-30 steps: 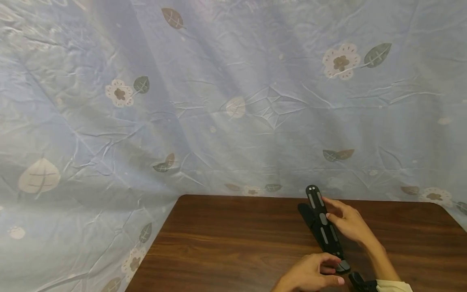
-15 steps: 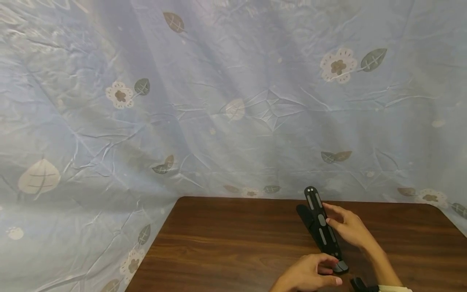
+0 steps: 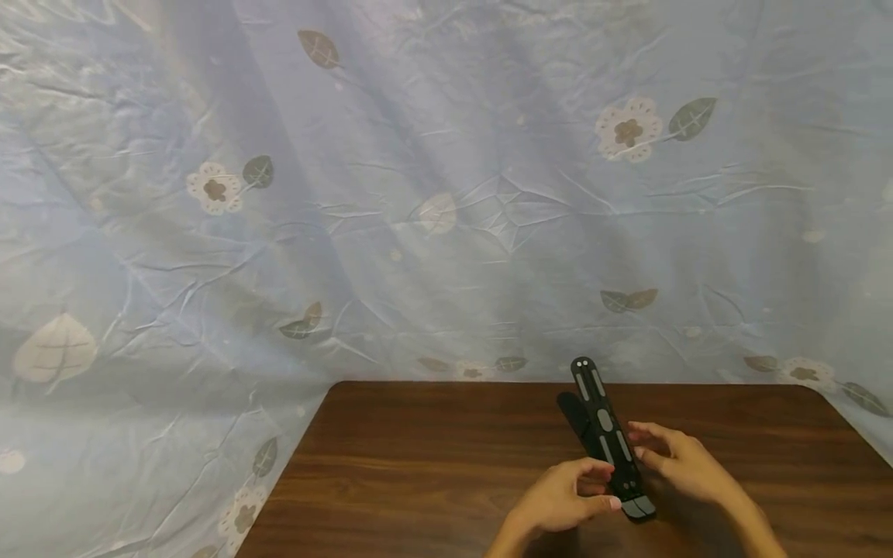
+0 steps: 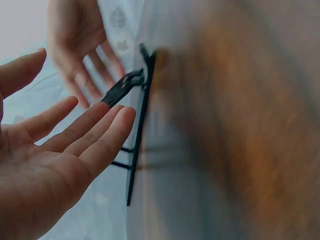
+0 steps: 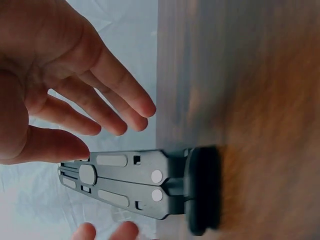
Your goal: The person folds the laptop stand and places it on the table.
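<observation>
A black folding stand with grey pads, which looks like a laptop stand [image 3: 604, 420], leans up from the table on its flat base. My left hand [image 3: 558, 500] is beside its lower left edge, fingers loosely bent and thumb apart; in the left wrist view that hand [image 4: 55, 160] has straight, spread fingers and grips nothing. To the right of the stand is my right hand [image 3: 687, 465], fingers relaxed. In the right wrist view its thumb tip overlaps the upper part of the stand [image 5: 160, 200]; whether they touch, I cannot tell.
A dark brown wooden table [image 3: 418, 457] lies beneath the stand, its back edge against a pale blue curtain [image 3: 418, 294] with leaf and flower prints. The curtain also hangs along the left side.
My right hand has come off the stand's right edge and moved down. My left hand has shifted slightly up and left. The stand has kept its leaning pose; the head view has shifted a little.
</observation>
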### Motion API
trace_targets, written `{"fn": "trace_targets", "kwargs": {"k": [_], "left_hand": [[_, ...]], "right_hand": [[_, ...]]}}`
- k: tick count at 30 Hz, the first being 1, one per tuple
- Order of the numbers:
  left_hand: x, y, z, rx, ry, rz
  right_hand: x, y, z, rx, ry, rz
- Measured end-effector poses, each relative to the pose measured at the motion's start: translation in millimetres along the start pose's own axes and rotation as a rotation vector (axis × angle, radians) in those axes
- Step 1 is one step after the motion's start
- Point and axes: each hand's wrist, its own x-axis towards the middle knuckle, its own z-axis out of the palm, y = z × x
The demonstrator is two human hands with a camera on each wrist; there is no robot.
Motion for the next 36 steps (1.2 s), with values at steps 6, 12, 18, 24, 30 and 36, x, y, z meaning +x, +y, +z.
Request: {"fn": "trace_targets", "kwargs": {"k": [6,12,18,24,30,36], "left_hand": [[2.2,0.0,-15.2,-0.006,0.064,0.052],[6.6,-0.9,-32.8,0.024,0.104,0.099],[16.5,2.7,-47.6,-0.014,0.154,0.125],[33.3,9.9,-63.0,0.015,0.196,0.147],[55.3,15.8,-79.8,0.025,0.263,0.181],[79.1,25.5,-94.0,0.047,0.281,0.220]], "right_hand": [[-16.8,11.2,-3.2,-0.020,-0.066,0.000],[-34.7,17.5,-4.2,-0.009,-0.133,0.001],[-51.3,17.6,-2.4,0.061,-0.181,0.009],[-61.4,18.8,2.0,0.283,-0.236,0.067],[-67.6,24.9,8.8,0.461,-0.256,0.139],[-69.5,31.2,17.9,0.682,-0.282,0.142]]}}
